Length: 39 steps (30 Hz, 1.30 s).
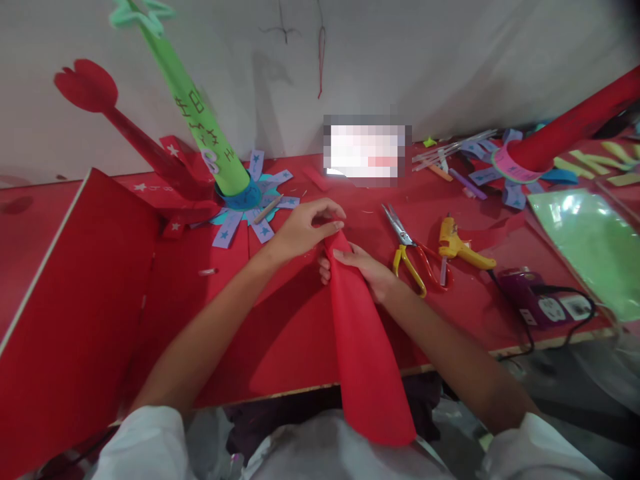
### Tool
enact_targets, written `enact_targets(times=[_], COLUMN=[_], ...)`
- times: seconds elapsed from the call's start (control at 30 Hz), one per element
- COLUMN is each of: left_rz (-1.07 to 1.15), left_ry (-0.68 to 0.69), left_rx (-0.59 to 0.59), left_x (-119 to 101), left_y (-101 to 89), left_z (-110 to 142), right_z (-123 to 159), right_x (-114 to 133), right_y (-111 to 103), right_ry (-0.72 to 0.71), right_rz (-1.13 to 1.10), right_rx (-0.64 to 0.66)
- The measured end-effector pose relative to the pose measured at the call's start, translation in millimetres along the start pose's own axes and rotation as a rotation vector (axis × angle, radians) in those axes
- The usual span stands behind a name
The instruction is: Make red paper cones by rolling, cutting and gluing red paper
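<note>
The red cone point(365, 353), reaching past the near edge of the table point(280, 353), looks rolled but perhaps not fastened (the glue gun point(457, 245) lies unheld), the right hand point(369, 268) wrapped round its narrow end, the left hand point(306, 228) pinching its tip.

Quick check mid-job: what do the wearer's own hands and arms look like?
The left hand and right hand are bare, without gloves. No watch or bracelet shows at either wrist. The left sleeve and right sleeve are white and short.
</note>
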<state>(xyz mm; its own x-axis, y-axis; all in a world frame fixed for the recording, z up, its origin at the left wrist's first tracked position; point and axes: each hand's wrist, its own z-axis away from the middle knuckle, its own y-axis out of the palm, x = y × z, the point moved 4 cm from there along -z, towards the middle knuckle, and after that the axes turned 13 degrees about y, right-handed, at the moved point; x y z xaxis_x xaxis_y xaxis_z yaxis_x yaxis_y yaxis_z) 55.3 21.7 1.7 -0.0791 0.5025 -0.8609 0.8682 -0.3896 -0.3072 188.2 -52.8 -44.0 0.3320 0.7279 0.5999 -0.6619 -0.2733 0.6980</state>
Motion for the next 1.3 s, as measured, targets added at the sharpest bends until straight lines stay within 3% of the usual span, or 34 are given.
enact_targets(times=[0.27, 0.47, 0.57, 0.73, 0.93, 1.3], left_rz=[0.073, 0.183, 0.147, 0.063, 0.132, 0.253], left_ry=[-0.049, 0.038, 0.036, 0.025, 0.008, -0.024], left_rx=[0.054, 0.367, 0.443, 0.484, 0.514, 0.43], left_x=[1.4, -8.0, -12.2, -14.5, -12.3, -16.9], left_y=[-8.5, -23.1, -28.8, -26.8, -20.7, -12.6], left_z=[1.1, 5.7, 8.0, 9.2, 11.0, 9.0], right_z=[5.6, 6.5, 6.9, 8.1, 6.7, 6.6], right_x=[5.8, 7.4, 7.0, 6.9, 6.0, 8.5], right_y=[4.8, 6.0, 8.3, 10.1, 7.9, 7.1], right_ry=[0.024, 0.018, 0.029, 0.036, 0.038, 0.03], right_rz=[0.033, 0.007, 0.019, 0.075, 0.076, 0.117], right_rx=[0.081, 0.122, 0.156, 0.207, 0.188, 0.121])
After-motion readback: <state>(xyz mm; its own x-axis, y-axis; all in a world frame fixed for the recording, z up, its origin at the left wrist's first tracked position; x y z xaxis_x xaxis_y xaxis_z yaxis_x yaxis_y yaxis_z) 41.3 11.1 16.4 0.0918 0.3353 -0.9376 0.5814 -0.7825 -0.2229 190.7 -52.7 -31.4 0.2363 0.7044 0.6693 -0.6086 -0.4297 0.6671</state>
